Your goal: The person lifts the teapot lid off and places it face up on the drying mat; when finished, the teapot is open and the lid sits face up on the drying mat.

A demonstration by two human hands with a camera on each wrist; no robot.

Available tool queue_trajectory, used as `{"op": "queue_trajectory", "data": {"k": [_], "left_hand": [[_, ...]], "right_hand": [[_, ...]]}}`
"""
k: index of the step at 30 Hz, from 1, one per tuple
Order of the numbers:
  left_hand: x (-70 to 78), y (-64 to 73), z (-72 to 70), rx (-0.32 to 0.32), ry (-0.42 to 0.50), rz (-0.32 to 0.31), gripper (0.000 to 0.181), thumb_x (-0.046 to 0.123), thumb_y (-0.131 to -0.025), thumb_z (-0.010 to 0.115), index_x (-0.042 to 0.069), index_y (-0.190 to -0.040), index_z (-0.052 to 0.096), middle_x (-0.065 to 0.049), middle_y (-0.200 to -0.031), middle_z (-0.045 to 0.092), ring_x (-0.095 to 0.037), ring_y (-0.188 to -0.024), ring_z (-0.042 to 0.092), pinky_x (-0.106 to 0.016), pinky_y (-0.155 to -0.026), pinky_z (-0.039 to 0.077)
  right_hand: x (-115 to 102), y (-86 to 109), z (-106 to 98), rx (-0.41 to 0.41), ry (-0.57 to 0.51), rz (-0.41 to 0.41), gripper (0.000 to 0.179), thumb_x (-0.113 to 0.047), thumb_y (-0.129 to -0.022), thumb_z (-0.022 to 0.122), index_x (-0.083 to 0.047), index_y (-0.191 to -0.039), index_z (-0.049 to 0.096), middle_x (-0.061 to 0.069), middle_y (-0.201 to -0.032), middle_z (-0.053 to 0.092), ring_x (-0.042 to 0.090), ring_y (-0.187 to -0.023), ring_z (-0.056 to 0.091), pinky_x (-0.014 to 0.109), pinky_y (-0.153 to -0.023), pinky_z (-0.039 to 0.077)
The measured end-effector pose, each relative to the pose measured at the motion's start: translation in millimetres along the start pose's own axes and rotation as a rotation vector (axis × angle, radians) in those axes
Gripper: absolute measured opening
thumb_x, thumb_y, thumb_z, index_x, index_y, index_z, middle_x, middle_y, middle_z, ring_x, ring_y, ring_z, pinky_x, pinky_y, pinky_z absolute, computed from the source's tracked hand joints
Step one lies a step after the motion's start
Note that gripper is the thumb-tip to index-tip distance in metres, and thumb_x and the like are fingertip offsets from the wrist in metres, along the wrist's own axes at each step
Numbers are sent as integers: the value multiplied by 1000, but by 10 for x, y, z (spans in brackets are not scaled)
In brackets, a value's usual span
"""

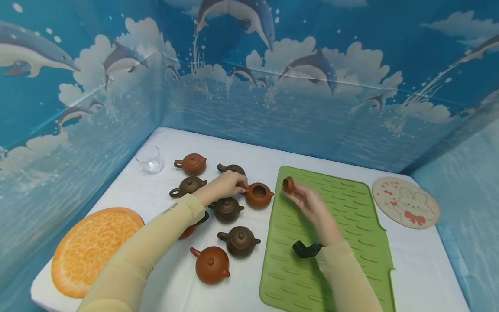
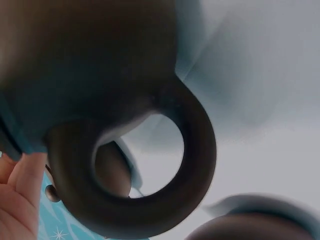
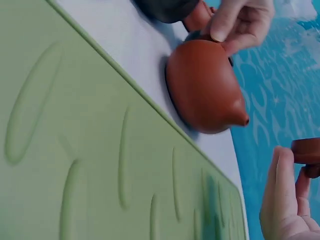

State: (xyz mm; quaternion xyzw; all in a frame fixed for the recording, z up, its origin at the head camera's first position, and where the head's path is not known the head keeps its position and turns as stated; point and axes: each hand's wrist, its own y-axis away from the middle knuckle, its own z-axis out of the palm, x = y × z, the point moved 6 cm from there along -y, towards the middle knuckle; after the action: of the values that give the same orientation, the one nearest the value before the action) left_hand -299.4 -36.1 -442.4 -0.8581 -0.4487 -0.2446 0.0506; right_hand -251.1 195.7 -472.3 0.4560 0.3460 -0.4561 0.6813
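Observation:
A reddish-brown teapot [image 1: 258, 200] stands lidless on the white cloth beside the green mat; its round opening shows. My left hand [image 1: 229, 184] pinches it at the handle side, and the fingers cover the handle. In the right wrist view, the left hand's thumb and fingers [image 3: 245, 22] meet at the back of this pot. Above the mat, my right hand [image 1: 309, 203] holds a small reddish-brown teapot lid [image 1: 288, 184] by its knob side, with the hollow underside showing. The left wrist view is mostly filled by a dark teapot's ring handle [image 2: 200, 135].
Dark brown teapots [image 1: 240, 241] and reddish ones [image 1: 212, 265] crowd around the left arm. A glass cup [image 1: 150, 159] stands at the back left. An orange-slice mat [image 1: 93, 251], a green ridged mat [image 1: 343, 203] and a round rabbit mat [image 1: 405, 202] lie on the table.

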Motion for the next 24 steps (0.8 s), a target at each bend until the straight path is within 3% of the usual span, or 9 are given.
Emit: {"op": "queue_trajectory", "data": {"k": [3, 8, 13, 17, 21, 24], "left_hand": [[3, -3, -1, 1, -9, 8, 5, 17, -94, 68, 17, -96, 72, 2, -101, 73, -12, -93, 66, -30, -84, 55], [13, -11, 3, 2, -25, 9, 5, 18, -94, 68, 16, -97, 72, 2, -102, 74, -12, -93, 66, -30, -84, 54], [7, 2, -4, 0, -8, 4, 5, 17, -94, 68, 17, -97, 72, 1, -101, 73, -12, -94, 66, -30, -85, 55], [-2, 7, -2, 1, -6, 1, 5, 17, -94, 67, 17, -97, 71, 1, -101, 73, -13, -95, 66, -31, -86, 55], [-1, 3, 4, 5, -12, 6, 5, 18, -94, 67, 17, -97, 71, 2, -100, 73, -12, -93, 66, -31, -85, 55], [-3, -2, 8, 8, -18, 11, 5, 18, -94, 67, 17, -97, 71, 2, -100, 73, -12, -93, 66, -30, -85, 54]], "right_hand": [[22, 36, -63, -37, -87, 42, 50, -8, -107, 33, 8, -153, 17, 5, -118, 56, 11, -104, 66, 25, -104, 47], [56, 50, -158, 5, -93, 87, 53, -19, -110, 24, 1, -156, 9, 19, -132, 51, 15, -106, 67, 28, -107, 45], [49, 59, -210, 71, 163, 60, 56, -23, -110, 29, 3, -155, 12, 30, -150, 31, 19, -118, 59, 26, -105, 46], [48, 56, -307, 196, 383, 67, 57, -28, -108, 36, 3, -154, 22, 27, -152, 33, 23, -124, 53, 21, -97, 51], [22, 47, -428, 333, 528, 54, 57, -33, -107, 38, 2, -151, 32, 26, -148, 41, 15, -111, 64, 23, -92, 54], [-10, 37, -462, 388, 607, 34, 57, -35, -107, 39, 2, -150, 35, 27, -147, 43, 10, -101, 68, 30, -96, 54]]}}
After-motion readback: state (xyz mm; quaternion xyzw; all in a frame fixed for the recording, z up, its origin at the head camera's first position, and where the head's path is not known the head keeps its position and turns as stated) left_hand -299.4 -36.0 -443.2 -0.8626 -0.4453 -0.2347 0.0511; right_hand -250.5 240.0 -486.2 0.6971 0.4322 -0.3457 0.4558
